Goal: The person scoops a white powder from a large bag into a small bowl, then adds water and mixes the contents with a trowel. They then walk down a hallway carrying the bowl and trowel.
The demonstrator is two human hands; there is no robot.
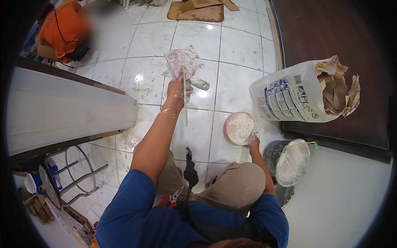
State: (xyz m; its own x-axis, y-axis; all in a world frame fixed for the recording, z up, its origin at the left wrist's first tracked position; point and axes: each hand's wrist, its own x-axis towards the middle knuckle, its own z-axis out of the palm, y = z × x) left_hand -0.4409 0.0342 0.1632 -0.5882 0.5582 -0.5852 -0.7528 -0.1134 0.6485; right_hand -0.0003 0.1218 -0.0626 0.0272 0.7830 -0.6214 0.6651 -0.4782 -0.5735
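My left hand [179,88] grips putty tools out in front of me. A wide, putty-smeared pinkish blade [184,60] spreads beyond the fingers, and a speckled handle [200,83] with a hole in its end juts out to the right. A thin pale green strip [185,108], perhaps a spreader seen edge-on, runs back toward me from the same hand. With my right hand [253,139] I hold the rim of a round reddish tub [225,131] containing whitish powder or compound [240,125]. Whether the tub rests on the floor is unclear.
A torn-open paper sack [279,96] stands at the right, with a dark bucket [271,155] of white material nearer me. A white panel [71,108] and a metal-framed stool [77,176] are at left. Beyond, a person in orange [59,31] is near cardboard [195,14].
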